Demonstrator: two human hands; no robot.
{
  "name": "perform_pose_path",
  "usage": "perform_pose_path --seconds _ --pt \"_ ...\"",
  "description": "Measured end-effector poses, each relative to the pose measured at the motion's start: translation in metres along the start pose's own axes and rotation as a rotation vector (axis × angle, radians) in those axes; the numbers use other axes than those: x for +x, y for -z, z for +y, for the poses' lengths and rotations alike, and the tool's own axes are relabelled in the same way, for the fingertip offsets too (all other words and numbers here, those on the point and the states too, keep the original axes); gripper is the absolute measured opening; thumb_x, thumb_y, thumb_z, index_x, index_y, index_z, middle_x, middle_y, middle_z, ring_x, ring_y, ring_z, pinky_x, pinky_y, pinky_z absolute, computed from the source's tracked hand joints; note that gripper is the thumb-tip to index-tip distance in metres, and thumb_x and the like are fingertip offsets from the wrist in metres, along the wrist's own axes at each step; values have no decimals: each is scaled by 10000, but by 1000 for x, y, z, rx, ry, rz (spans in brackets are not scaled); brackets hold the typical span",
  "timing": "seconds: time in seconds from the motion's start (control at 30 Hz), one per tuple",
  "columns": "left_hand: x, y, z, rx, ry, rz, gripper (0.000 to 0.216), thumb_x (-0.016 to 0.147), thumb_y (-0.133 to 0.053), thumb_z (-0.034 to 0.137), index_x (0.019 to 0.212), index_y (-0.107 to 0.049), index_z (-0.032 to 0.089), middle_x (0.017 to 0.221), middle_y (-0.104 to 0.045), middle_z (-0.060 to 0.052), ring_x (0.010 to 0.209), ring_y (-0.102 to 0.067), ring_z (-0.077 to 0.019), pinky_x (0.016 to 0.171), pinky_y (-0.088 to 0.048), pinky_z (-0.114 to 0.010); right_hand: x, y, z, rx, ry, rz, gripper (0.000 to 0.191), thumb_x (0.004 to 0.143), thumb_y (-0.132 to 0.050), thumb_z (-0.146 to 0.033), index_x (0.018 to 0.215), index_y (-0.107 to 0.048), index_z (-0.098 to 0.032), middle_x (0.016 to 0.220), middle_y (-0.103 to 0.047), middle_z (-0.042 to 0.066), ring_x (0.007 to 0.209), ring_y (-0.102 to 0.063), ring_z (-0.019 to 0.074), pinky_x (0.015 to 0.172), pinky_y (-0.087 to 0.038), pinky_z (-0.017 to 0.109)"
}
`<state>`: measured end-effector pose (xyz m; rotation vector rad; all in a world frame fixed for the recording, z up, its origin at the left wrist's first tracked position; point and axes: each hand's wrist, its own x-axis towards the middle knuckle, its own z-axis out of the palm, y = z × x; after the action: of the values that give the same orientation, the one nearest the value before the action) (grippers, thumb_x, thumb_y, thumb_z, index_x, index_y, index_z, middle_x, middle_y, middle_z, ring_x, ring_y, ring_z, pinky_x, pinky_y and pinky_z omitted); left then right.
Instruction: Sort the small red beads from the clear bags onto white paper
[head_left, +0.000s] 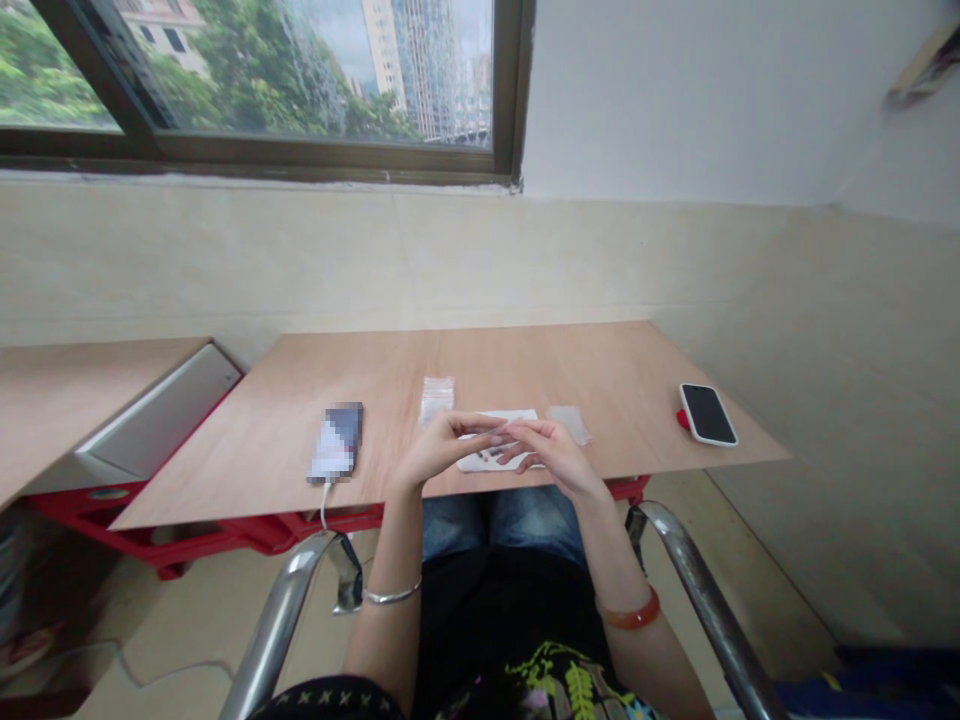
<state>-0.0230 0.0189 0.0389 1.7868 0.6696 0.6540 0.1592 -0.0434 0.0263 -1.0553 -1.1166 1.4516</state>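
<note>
My left hand (448, 443) and my right hand (553, 450) meet above a white sheet (469, 462) at the near edge of the table. Between their pinched fingertips is a thin, see-through piece that looks like a small clear plastic bag (495, 431), mostly covered by the fingers. Several tiny dark pieces (491, 454) lie on the sheet under my hands. Just beyond my left hand is a stack of clear plastic bags (437, 396). Another flat clear bag (571, 424) rests beside my right hand.
On the wooden table (525, 365), a phone (337, 442) with a white cable lies at left, its screen blurred. A second phone (707, 414) leans on a red support at right. Metal chair armrests (277, 610) flank my arms. The tiled wall (337, 260) closes the far side.
</note>
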Motion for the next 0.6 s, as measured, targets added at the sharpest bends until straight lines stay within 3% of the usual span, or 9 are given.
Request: perform_pose_path --seconds 0.23,0.6 --pt "1 1 0 22 21 -6 322 815 -669 325 1095 -711 170 1105 -714 -94 979 -670 -203 864 -523 -292 1 0 2 22 2 8 417 773 -632 -515 932 -691 -133 898 -715 116 689 -688 179 498 -459 201" --pt "-1 -2 9 -17 19 41 291 840 -624 347 1040 -732 165 989 -745 -91 901 -675 -199 774 -526 -278 3 2 5 -6 40 -24 362 781 -645 -477 902 -695 -140 958 -713 117 690 -669 146 523 -444 188"
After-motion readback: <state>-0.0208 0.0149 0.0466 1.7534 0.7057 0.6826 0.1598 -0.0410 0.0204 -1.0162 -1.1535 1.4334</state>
